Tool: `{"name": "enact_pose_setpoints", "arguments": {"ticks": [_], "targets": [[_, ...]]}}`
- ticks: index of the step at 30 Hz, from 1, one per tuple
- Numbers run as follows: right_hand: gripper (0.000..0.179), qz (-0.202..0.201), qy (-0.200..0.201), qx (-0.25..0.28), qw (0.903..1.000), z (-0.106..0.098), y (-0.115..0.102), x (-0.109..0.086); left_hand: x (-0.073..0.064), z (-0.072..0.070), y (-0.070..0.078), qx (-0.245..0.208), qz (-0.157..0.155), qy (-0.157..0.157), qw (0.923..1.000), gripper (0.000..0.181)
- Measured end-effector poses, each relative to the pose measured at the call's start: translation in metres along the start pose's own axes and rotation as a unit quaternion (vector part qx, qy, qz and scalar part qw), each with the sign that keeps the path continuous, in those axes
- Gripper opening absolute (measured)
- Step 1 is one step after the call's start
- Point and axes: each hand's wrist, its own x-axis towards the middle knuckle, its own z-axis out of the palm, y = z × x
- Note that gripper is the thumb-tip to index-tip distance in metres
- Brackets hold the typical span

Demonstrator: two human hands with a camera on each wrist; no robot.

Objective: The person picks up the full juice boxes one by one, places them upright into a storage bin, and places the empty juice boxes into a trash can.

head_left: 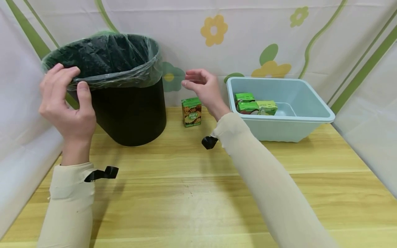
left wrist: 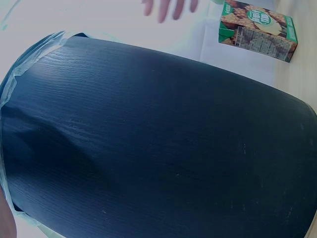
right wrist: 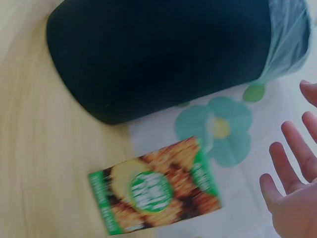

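My left hand (head_left: 66,100) is at the front left rim of a black bin (head_left: 133,113), palm side in view. Its bent fingers overlap the bin's mouth, and its thumb stands apart from them over the folded edge of the clear plastic liner (head_left: 124,79). Only a sliver of this hand shows in the left wrist view. My right hand (head_left: 206,88) hovers above and just right of a small green and brown printed carton (head_left: 191,115). Its fingers are spread in the right wrist view, with nothing in them. The carton (right wrist: 153,188) stands upright beside the bin.
A pale blue tub (head_left: 285,129) stands on the right of the wooden table (head_left: 173,196), holding several small green cartons (head_left: 248,106) at its left end. A white flowered cloth (head_left: 186,38) hangs behind the bin and tub.
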Motion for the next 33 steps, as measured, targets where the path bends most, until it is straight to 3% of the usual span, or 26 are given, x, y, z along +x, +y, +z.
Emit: {"name": "enact_pose_setpoints", "arguments": {"ticks": [7, 15, 24, 33], "targets": [[0.041, 0.046, -0.006, -0.034, 0.9983, -0.005, 0.030, -0.005, 0.000, 0.000, 0.000, 0.000, 0.004, 0.001, 1.0000, 0.038], [0.059, 0.079, -0.031, -0.118, 0.9893, -0.010, 0.053, -0.008, 0.000, 0.000, -0.001, 0.005, 0.004, -0.003, 1.0000, 0.039], [0.054, 0.091, -0.031, -0.135, 0.9862, -0.011, 0.061, -0.013, 0.000, 0.001, 0.003, 0.006, 0.000, -0.002, 1.0000, 0.039], [0.054, 0.091, -0.033, -0.169, 0.9808, -0.011, 0.066, -0.017, 0.000, 0.001, -0.002, 0.002, 0.005, 0.001, 1.0000, 0.039]]}}
